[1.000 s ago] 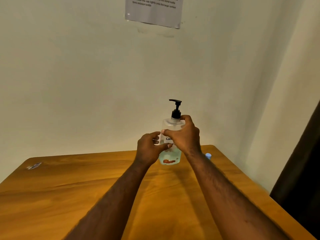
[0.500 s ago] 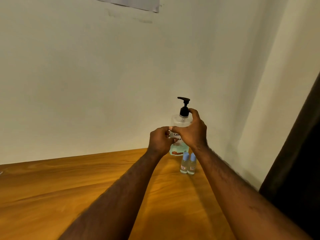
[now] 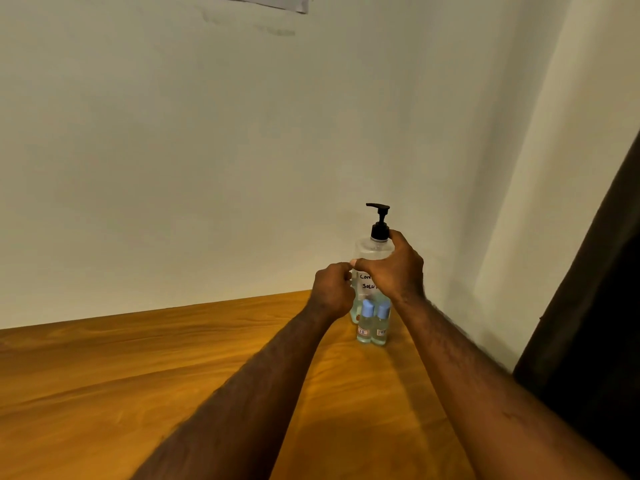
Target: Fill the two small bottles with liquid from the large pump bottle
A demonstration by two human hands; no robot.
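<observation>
The large clear pump bottle (image 3: 372, 249) with a black pump head stands at the table's far right, near the wall corner. My right hand (image 3: 394, 268) wraps its upper body from the right, the forefinger up at the pump collar. My left hand (image 3: 332, 289) presses against its left side with curled fingers. Two small clear bottles with blue caps, one (image 3: 365, 323) beside the other (image 3: 381, 325), stand upright and touching just in front of the pump bottle. Both have small labels and hold pale liquid.
The wooden table (image 3: 138, 375) runs left and toward me. A pale wall rises right behind the bottles. A dark curtain (image 3: 595, 306) hangs at the right. A sheet of paper (image 3: 277, 0) is stuck high on the wall.
The pump bottle has been carried right and back, and now stands behind the two small bottles. Both hands stayed on it, and the view swung right.
</observation>
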